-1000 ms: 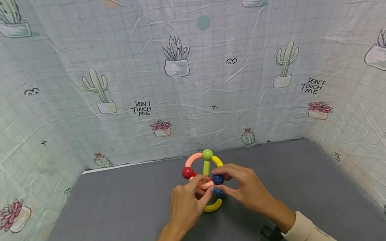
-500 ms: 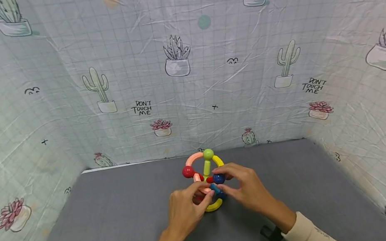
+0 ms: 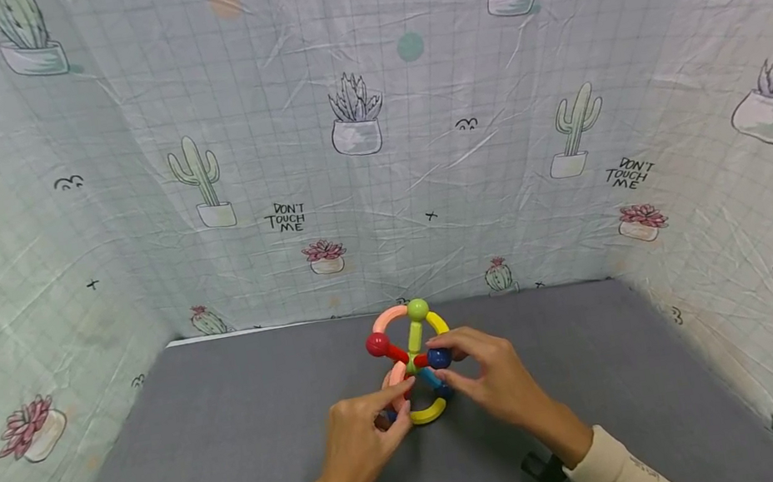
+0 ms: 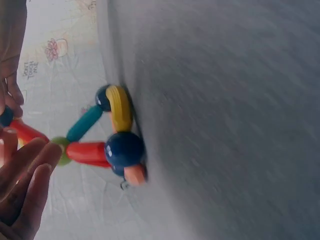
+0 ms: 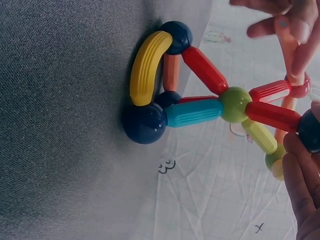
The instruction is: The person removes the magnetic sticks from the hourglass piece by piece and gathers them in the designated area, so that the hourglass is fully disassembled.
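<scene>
A toy structure of coloured balls and ridged rods stands on the table. My right hand [image 3: 492, 372] pinches its dark blue ball [image 3: 439, 357] at the end of a red rod. Left of it, my left hand [image 3: 361, 439] pinches a curved salmon-pink rod [image 5: 287, 45]; the rod's other end lies at the red ball [image 3: 377, 344]. A lime green centre ball [image 5: 236, 104] joins several straight rods, among them a turquoise rod [image 5: 194, 112]. At the top is another green ball [image 3: 418, 309]. Below, a curved yellow rod [image 3: 429, 414] links dark blue balls on the tabletop.
The grey tabletop [image 3: 257, 430] extends around the structure. Behind and beside it hangs a cactus-print cloth [image 3: 383, 216]. A black strap [image 3: 542, 469] shows under the right wrist.
My left hand has moved left and towards me with the curved salmon-pink rod, whose end has swung away from the dark blue ball. My right hand has stayed on that ball.
</scene>
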